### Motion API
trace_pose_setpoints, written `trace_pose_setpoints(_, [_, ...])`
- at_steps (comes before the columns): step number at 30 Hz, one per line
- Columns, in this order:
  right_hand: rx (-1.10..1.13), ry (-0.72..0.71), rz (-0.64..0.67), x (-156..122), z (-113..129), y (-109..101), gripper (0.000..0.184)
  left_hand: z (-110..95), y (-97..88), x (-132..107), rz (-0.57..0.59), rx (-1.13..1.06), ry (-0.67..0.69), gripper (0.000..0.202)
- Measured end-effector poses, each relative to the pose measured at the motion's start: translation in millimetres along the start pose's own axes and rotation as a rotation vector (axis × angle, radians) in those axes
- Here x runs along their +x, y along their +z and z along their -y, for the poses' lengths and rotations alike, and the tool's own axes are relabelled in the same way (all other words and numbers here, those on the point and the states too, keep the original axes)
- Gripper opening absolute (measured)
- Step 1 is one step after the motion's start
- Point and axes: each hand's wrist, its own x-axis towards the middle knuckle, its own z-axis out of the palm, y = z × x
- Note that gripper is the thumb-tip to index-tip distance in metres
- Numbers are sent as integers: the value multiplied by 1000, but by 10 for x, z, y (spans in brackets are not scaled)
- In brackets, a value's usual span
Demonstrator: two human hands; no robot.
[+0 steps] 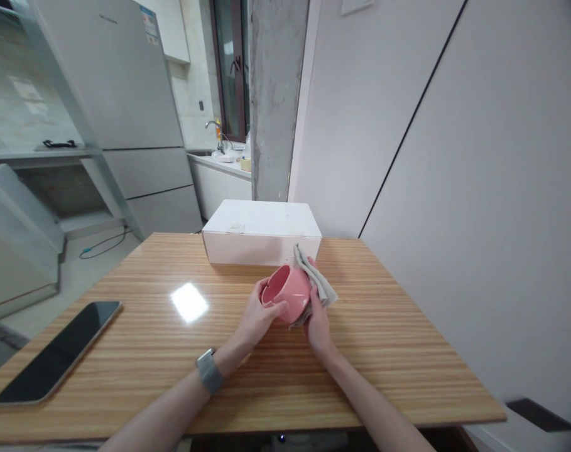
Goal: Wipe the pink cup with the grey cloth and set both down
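A pink ceramic cup (289,292) is held tilted on its side just above the wooden table (172,351), its mouth facing left. My left hand (259,317) grips the cup at its rim, fingers curled around it. My right hand (318,323) presses a grey cloth (316,276) against the cup's outer wall and base, fingers closed on the cloth. A grey watch sits on my left wrist (210,371).
A white cardboard box (261,232) stands on the table just behind the cup. A dark phone (61,348) lies screen-up near the table's left edge. A white wall runs along the right; a fridge (125,113) and a kitchen counter (222,164) are behind.
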Motion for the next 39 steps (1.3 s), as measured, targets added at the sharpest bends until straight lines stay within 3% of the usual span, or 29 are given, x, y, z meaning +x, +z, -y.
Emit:
trace_pose_setpoints(4, [-240, -123, 65, -128, -63, -7, 51, 70, 13, 1, 8, -110, -16, 47])
trace_pose_setpoints(7, [-473, -295, 254, -183, -81, -46, 52, 28, 37, -21, 70, -261, -93, 51])
trace_pose_setpoints(11, [-755, -548, 548, -134, -44, -119, 58, -51, 0, -7, 165, -426, -308, 71])
trace_pose_setpoints(15, [-843, -582, 763, -97, 26, -156, 59, -93, -85, 40, 204, -498, -382, 81])
trace_pose_setpoints(17, [-796, -505, 772, -158, 60, -136, 57, -120, -100, 47, 169, -495, -348, 78])
trace_pose_setpoints(19, [-683, -347, 699, -271, 91, -99, 53, -158, -87, 41, 98, -464, -277, 73])
trace_pose_setpoints(22, [-403, 4, 484, -454, 155, -61, 48, -221, -46, 17, -2, -413, -120, 62])
trace_pose_setpoints(25, [-58, 380, 205, -528, 286, -130, 53, -252, -21, -5, -8, -365, -18, 52])
trace_pose_setpoints(27, [94, 595, 72, -499, 416, -268, 56, -245, -20, -10, -2, -344, 1, 48])
trace_pose_setpoints(30, [185, 767, -35, -400, 629, -596, 53, -202, -32, 7, -35, -340, -20, 47])
trace_pose_setpoints(35, [191, 954, 20, -288, 894, -1190, 52, -123, -37, 53, -51, -363, -65, 50])
trace_pose_setpoints(39, [15, 1015, 35, -225, 999, -1511, 53, -60, -29, 61, -37, -317, -66, 47])
